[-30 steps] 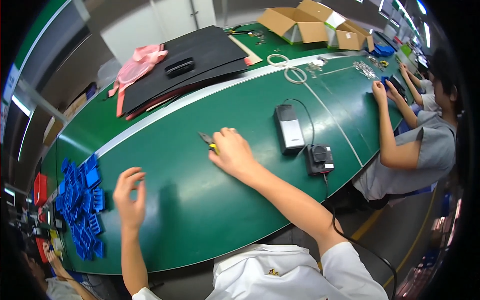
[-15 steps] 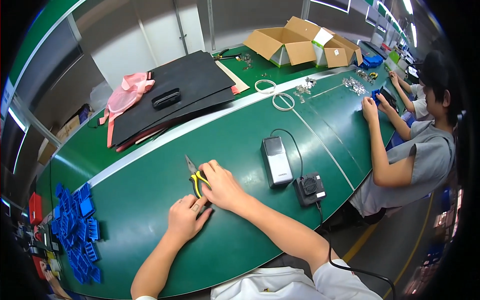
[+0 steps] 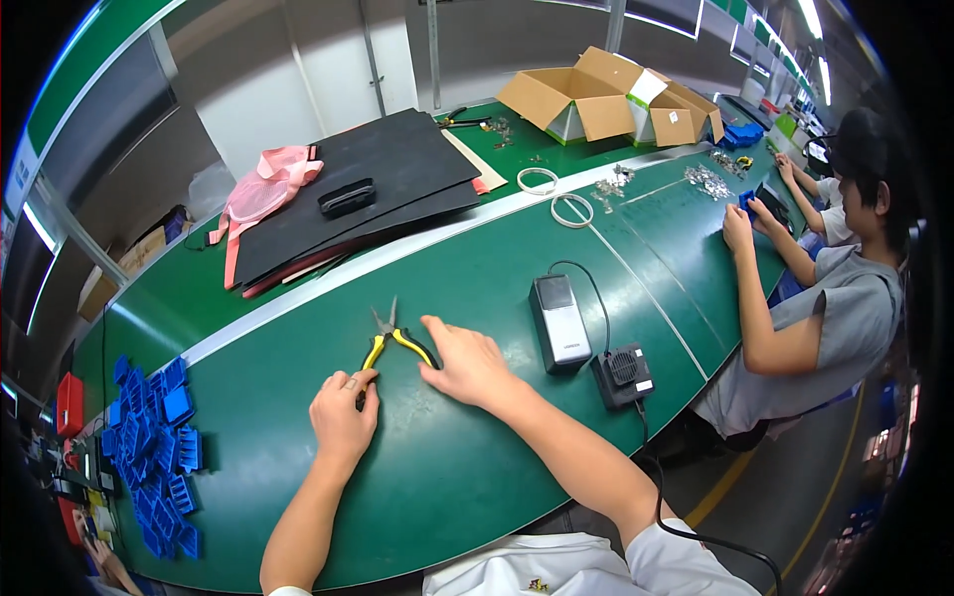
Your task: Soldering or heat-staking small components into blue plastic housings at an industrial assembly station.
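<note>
The yellow-handled pliers (image 3: 390, 343) lie flat on the green surface (image 3: 477, 467), handles spread toward the person and jaws pointing away. The left hand (image 3: 343, 417) rests at the end of the left handle, its fingers (image 3: 350, 381) curled loosely, touching but not clasping it. The right hand (image 3: 467, 363) lies over the right handle with its fingers spread and pressed down on the surface.

Judging from this, a clean pick-up would want each handle taken near its free end, so the tool lifts level and the jaws do not scrape the surface; the handles should be closed only once the grip is sure.

Whether the right palm actually touches the handle cannot be told, since the hand covers it. The jaw tips are small and blurred. Just to the right sit a grey box-like device (image 3: 560, 323) and a small black unit (image 3: 623, 375), joined by a cable (image 3: 596, 293) whose ends are hard to follow. Blue plastic parts (image 3: 154, 447) at the far left smear toward the rim.
</note>
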{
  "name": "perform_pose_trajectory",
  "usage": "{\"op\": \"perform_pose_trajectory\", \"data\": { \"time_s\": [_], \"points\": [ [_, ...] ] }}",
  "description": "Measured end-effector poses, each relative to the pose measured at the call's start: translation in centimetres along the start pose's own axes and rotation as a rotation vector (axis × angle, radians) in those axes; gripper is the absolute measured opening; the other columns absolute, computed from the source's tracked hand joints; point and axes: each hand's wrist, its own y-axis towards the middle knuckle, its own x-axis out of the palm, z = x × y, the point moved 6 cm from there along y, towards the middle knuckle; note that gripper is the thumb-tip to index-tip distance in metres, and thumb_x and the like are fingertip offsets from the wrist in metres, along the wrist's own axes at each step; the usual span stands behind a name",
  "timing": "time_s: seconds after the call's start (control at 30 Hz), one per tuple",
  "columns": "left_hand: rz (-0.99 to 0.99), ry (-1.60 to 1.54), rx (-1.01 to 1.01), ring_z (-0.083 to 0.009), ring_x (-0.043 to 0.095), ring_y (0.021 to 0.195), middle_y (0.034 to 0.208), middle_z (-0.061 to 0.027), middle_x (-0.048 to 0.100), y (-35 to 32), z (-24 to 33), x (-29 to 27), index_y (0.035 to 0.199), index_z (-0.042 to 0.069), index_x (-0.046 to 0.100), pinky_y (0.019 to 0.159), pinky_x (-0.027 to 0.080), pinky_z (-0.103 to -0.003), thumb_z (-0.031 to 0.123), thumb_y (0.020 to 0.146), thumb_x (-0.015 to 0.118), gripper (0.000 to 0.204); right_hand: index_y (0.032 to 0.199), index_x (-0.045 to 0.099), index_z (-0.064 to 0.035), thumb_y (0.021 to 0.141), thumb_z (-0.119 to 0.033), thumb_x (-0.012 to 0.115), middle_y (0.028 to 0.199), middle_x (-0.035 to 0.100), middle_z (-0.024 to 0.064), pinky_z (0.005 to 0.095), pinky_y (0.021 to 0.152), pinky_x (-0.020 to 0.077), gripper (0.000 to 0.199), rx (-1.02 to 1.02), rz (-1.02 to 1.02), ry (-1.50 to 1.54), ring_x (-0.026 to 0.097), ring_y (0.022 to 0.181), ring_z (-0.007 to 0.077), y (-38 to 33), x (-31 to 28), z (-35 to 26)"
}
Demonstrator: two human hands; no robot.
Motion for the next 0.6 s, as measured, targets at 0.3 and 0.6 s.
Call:
{"op": "perform_pose_trajectory", "data": {
  "time_s": [0.3, 0.6],
  "points": [
    [-0.123, -0.048, 0.193, -0.0255, 0.056, 0.068, 0.07, -0.0078, 0.054, -0.1, 1.5, 1.3, 0.099, 0.006, 0.063, 0.065, 0.045, -0.038, 0.01, 0.076, 0.067, 0.024, 0.13, 0.042, -0.0075, 0.083, -0.023, 0.062, 0.073, 0.065, 0.0173, 0.0483, 0.059, 0.0502, 0.053, -0.143, -0.072, 0.07, 0.064, 0.067, 0.0374, -0.7, 1.9, -2.2],
    [-0.089, -0.073, 0.174, -0.0235, 0.053, 0.064, 0.068, -0.0064, 0.053, -0.3, 1.9, 1.3, 0.096, 0.003, 0.064, 0.062, 0.041, -0.036, 0.009, 0.073, 0.068, 0.024, 0.088, 0.059, -0.002, 0.079, -0.016, 0.062, 0.077, 0.064, 0.0159, 0.047, 0.063, 0.0501, 0.017, -0.221, 0.018, 0.13, 0.063, 0.072, 0.0372, -1.6, 1.4, -3.3]
  ]
}}
